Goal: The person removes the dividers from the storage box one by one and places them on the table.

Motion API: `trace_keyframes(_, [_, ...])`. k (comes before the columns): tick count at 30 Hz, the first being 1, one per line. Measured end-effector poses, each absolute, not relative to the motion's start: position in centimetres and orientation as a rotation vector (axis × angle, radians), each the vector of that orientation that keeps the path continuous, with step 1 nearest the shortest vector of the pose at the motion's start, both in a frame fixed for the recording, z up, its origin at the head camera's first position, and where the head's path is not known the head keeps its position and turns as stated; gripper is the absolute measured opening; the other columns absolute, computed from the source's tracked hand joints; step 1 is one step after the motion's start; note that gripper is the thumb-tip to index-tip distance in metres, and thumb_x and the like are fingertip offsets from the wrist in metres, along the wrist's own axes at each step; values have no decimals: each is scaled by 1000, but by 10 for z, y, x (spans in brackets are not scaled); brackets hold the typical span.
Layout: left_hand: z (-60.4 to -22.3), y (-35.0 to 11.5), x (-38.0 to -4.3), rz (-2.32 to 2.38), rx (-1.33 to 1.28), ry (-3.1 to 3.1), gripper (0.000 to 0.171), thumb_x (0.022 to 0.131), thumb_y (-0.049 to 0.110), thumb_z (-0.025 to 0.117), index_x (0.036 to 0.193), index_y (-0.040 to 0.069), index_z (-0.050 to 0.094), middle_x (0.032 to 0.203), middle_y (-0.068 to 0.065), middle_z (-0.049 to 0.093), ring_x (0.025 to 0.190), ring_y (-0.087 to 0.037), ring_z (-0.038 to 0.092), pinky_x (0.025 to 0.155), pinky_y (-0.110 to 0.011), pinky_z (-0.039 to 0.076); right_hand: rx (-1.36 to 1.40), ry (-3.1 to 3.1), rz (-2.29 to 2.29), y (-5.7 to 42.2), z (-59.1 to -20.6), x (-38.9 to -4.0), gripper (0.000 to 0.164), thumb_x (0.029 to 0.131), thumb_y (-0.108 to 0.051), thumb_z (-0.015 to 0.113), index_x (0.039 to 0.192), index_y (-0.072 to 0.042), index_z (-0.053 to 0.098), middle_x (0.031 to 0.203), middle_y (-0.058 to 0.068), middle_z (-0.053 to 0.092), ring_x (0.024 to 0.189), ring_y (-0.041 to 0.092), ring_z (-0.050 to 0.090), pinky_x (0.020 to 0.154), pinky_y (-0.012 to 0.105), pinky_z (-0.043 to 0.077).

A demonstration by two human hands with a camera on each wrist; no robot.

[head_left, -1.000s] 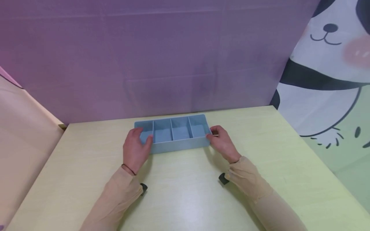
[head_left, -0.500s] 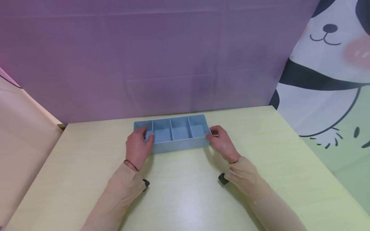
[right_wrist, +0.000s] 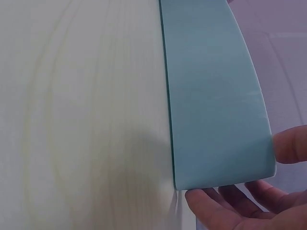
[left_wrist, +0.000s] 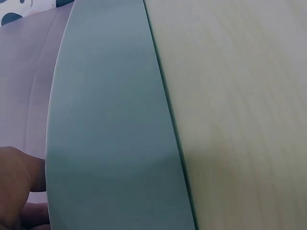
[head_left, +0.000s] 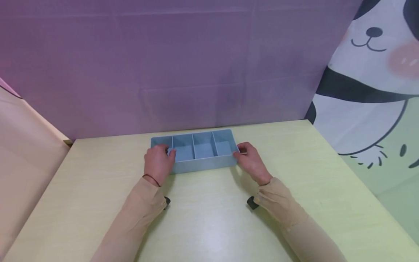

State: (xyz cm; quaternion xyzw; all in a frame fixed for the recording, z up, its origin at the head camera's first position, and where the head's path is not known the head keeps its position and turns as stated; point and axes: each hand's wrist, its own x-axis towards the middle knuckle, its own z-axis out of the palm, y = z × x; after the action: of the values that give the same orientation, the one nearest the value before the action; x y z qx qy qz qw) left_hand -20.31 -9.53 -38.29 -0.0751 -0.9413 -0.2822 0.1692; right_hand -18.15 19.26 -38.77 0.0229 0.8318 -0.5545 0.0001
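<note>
On the table lies a blue tray (head_left: 196,165) with several compartments in a row. My left hand (head_left: 158,163) is over its leftmost compartment, with the fingers reaching down inside and the thumb near the first divider. Whether those fingertips pinch anything is hidden. In the left wrist view, part of the left hand (left_wrist: 13,184) shows behind the tray's front wall (left_wrist: 110,115). My right hand (head_left: 252,162) grips the tray's right end. The right wrist view has the right thumb (right_wrist: 291,144) at the rim and the fingers along the end wall.
The pale wooden table (head_left: 209,218) meets a purple cloth backdrop (head_left: 196,72) just behind the tray. A panda-print cloth (head_left: 366,120) hangs at the right. A pale cloth (head_left: 26,153) hangs at the left. Dark wrist-worn pieces (head_left: 252,202) stick out from the sleeves.
My left hand has shifted a little to the right, and its fingers have drawn closer to the thumb inside the left compartment. The right hand stays at the tray's end; the tray hardly moves.
</note>
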Motion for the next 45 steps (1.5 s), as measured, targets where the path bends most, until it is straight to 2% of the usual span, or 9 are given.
trace_keyframes(7, [-381,-90,-207,-803,-205,-2668,26,82,22,59,63,4,58,54,-10,54,55,-28,50,55,-49,43,83,2625,-1733,193,-388,-181,37,85,-17,53,114,4,43,113,20,48,98,27,47,80,41,46])
trace_keyframes(11, [-380,-87,-209,-806,-196,-2684,30,82,22,59,57,6,51,49,-7,48,51,-26,46,50,-43,39,80,2623,-1731,194,-389,-182,38,85,-17,52,115,4,43,114,20,48,99,27,47,81,41,46])
trace_keyframes(17, [-379,-84,-212,-807,-158,-2692,37,80,21,59,51,10,39,48,-4,37,46,-25,40,42,-37,31,86,2621,-1726,193,-389,-183,38,85,-18,53,115,3,43,114,20,48,99,27,47,80,41,46])
trace_keyframes(23, [-378,-82,-214,-808,-140,-2671,42,79,20,60,49,13,31,48,0,25,44,-26,36,41,-36,28,95,2629,-1717,193,-389,-182,37,85,-18,53,114,3,43,114,19,48,98,27,47,80,41,46])
trace_keyframes(28, [-379,-82,-214,-817,-142,-2657,43,79,18,60,48,13,30,47,2,24,43,-23,34,41,-35,28,96,2628,-1726,193,-389,-182,37,85,-18,53,114,3,43,114,20,48,98,27,47,80,41,47])
trace_keyframes(40, [-380,-82,-213,-830,-139,-2637,41,75,10,54,47,14,25,48,3,18,45,-19,22,40,-34,20,96,2629,-1733,192,-391,-183,36,85,-18,54,113,2,44,113,19,49,97,26,48,78,40,47])
trace_keyframes(45, [-380,-81,-214,-817,-127,-2640,40,74,8,54,46,15,26,47,3,19,43,-21,27,39,-35,23,87,2643,-1724,193,-391,-183,37,85,-18,54,114,3,44,113,19,49,98,26,47,79,41,47])
